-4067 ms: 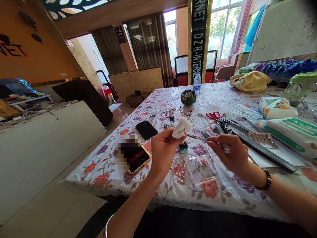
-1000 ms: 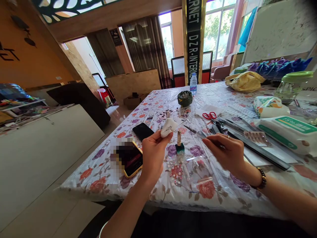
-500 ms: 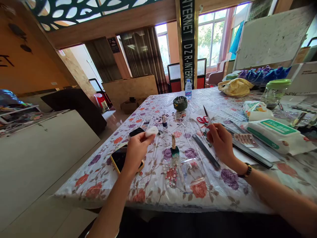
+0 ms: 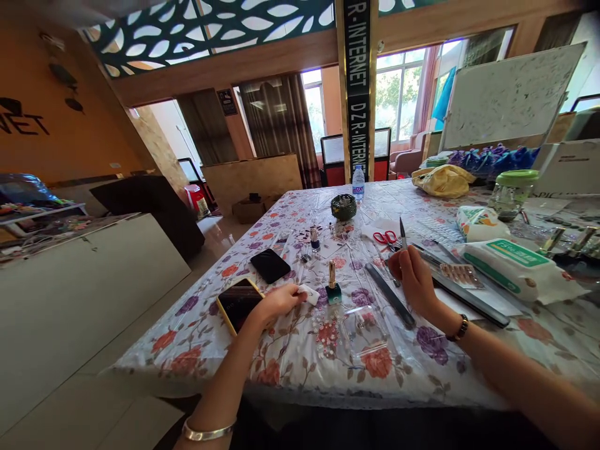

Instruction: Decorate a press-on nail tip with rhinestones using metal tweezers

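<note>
- The person's left hand (image 4: pixel 281 300) is resting low on the floral tablecloth (image 4: pixel 290 350), its fingers closed in a pinch on a small white pad (image 4: pixel 309 294).
- The white pad is lying against the cloth just left of a small green bottle with a gold cap (image 4: pixel 332 287), which is standing upright.
- A phone in a yellow case (image 4: pixel 237 303) is lying just left of the left hand, and a black phone (image 4: pixel 270 265) is lying beyond it.
- The right hand (image 4: pixel 415 281) is closing around a thin metal tool (image 4: pixel 402 234), holding it with the tip pointing up.
- A long dark nail file (image 4: pixel 389 303) is lying on the cloth just left of the right hand.
- Red-handled scissors (image 4: pixel 385 237) are lying beyond the metal tool's tip.
- A pack of wipes (image 4: pixel 515 269) is lying to the right, well apart from both hands.
</note>
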The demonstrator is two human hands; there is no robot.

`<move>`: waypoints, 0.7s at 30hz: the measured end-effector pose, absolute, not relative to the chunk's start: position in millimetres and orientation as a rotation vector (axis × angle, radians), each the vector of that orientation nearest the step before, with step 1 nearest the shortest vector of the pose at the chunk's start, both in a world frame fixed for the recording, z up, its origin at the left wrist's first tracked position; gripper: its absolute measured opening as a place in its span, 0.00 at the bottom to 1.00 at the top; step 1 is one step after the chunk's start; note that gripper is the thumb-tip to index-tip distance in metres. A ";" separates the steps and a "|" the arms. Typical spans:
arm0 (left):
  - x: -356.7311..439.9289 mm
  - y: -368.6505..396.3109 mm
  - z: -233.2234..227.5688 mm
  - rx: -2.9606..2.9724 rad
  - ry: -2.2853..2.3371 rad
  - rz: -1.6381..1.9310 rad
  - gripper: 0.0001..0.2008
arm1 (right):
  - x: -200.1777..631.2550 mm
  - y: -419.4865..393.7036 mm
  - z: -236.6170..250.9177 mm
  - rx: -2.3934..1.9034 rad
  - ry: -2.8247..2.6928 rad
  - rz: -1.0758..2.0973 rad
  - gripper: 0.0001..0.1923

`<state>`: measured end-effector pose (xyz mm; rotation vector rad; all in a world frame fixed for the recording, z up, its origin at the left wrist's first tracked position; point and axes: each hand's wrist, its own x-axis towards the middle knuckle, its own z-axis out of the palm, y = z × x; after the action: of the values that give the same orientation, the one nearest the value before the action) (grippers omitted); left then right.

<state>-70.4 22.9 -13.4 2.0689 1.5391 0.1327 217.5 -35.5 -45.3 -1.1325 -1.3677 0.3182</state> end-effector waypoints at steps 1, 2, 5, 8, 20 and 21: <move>-70.2 22.7 -12.9 2.097 1.568 0.129 0.15 | 216.5 -37.2 -43.9 -1.140 -1.408 0.315 0.15; -69.9 22.3 -12.1 2.126 1.600 0.130 0.15 | 215.1 -38.8 -41.5 -1.147 -1.452 0.311 0.15; -68.4 18.2 -8.0 2.207 1.696 0.140 0.15 | 207.2 -41.3 -28.9 -1.154 -1.603 0.290 0.14; -66.8 8.2 -2.6 2.265 1.768 0.138 0.15 | 194.2 -37.8 -11.3 -1.125 -1.785 0.292 0.15; -23.4 -16.3 -2.9 2.356 1.498 0.467 0.23 | 146.9 5.8 34.5 -1.165 -2.375 0.285 0.15; -19.3 -16.9 -6.8 2.342 1.472 0.483 0.21 | 145.5 7.4 36.4 -1.170 -2.406 0.280 0.15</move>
<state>-19.3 -16.9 -6.8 2.3418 1.4724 0.4826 145.5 7.4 36.4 -1.1700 -2.4058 0.2796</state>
